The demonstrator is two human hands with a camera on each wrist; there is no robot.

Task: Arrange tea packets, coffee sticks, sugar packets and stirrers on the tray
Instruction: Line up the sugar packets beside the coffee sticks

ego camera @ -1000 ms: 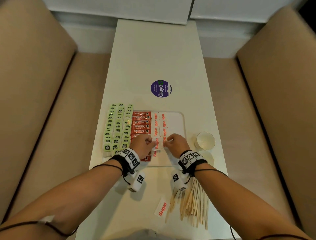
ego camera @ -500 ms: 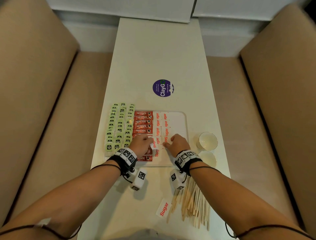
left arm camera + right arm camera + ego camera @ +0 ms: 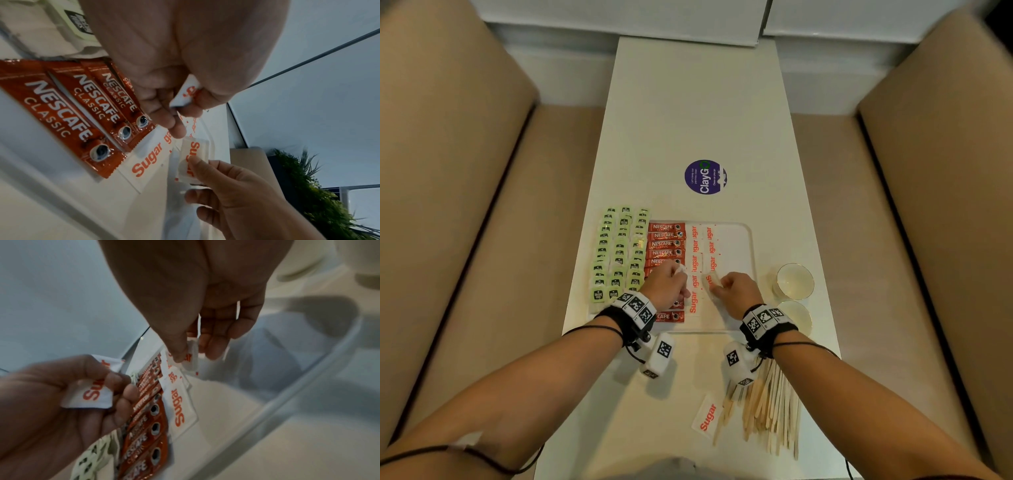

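Observation:
A shallow white tray (image 3: 738,240) lies mid-table. Red coffee sticks (image 3: 666,244) fill its left column, and sugar packets (image 3: 695,247) lie in two columns beside them. Green tea packets (image 3: 619,255) sit in rows just left of the tray. My left hand (image 3: 678,274) hovers over the near coffee sticks and pinches a sugar packet (image 3: 188,94). My right hand (image 3: 717,286) pinches another sugar packet (image 3: 192,160) upright over the second sugar column. Wooden stirrers (image 3: 770,411) and one loose sugar packet (image 3: 707,416) lie on the table near me.
Two white cups (image 3: 794,281) stand right of the tray, near the table's right edge. A round purple sticker (image 3: 705,177) lies beyond the tray. Beige benches (image 3: 465,205) flank the narrow white table (image 3: 698,113) on both sides.
My hands, close together over the near sugar packets a second ago, have drawn slightly apart. Each now holds its own packet, the left one raised toward the coffee sticks.

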